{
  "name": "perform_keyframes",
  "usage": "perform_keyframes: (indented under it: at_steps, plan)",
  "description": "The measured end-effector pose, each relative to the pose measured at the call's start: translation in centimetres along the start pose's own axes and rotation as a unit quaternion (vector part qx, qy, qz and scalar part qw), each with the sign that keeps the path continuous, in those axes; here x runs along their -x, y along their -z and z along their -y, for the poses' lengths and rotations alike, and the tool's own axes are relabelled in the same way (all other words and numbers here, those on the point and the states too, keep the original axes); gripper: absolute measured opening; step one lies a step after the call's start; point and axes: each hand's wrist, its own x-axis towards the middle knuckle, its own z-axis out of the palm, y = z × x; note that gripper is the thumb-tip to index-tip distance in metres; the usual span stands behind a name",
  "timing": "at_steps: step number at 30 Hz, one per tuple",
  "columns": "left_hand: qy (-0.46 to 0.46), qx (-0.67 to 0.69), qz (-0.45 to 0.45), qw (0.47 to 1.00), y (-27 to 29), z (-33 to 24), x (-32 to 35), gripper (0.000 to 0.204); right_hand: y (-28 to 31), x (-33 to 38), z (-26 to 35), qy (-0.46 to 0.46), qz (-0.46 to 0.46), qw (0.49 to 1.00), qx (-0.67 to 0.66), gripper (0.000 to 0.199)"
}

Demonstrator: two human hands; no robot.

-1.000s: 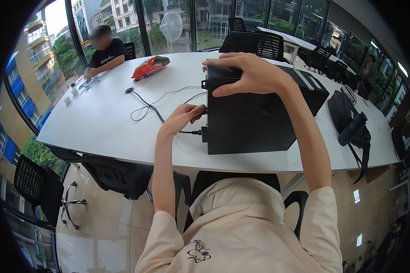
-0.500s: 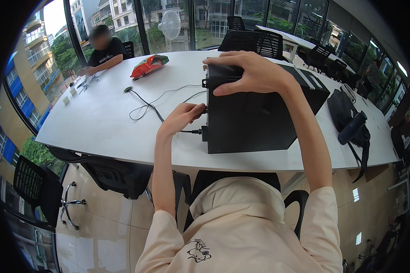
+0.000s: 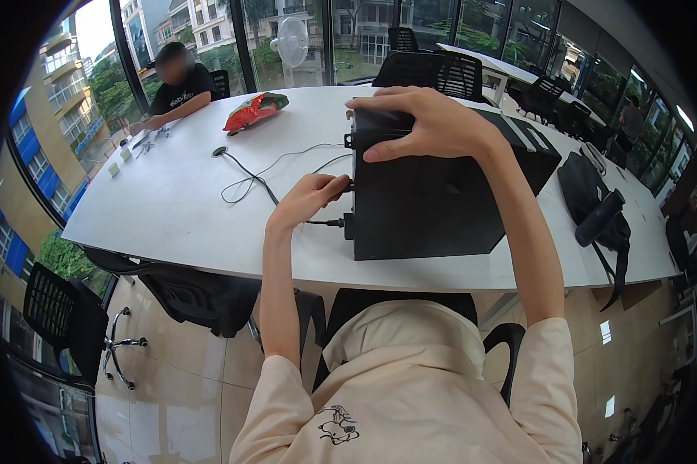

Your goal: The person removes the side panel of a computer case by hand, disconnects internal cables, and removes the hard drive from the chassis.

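**Colours and patterns, desk view**

Box point(image 3: 441, 193): matte black all over, with pale grey stripes on its far top corner. Table point(image 3: 170, 201): plain white. Cable point(image 3: 263, 182): black. Snack bag point(image 3: 255, 110): red with green patches. Bag point(image 3: 596, 209) at right: black. Chairs point(image 3: 201, 298): black mesh. Floor point(image 3: 178, 371): glossy beige tiles. Shirt point(image 3: 410, 387): cream, small dark cartoon print.

Bright daylight from windows point(image 3: 302, 39); soft shadows; sharp centre; fisheye bending, dark vignette at rim.
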Motion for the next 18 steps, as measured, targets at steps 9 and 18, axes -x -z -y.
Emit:
perform_keyframes:
  at_steps: [9, 18]
  plan:
    - [-0.037, 0.016, -0.043, 0.998, 3.7, 1.5, 2.8, 0.055, -0.4, 0.1, -0.2, 0.005, -0.021, 1.0, 0.023, 0.085]
    - [-0.071, -0.143, -0.086, 0.983, 2.4, 1.6, 3.9, 0.038, -0.4, 0.0, 0.7, -0.012, -0.016, 1.0, 0.017, 0.086]
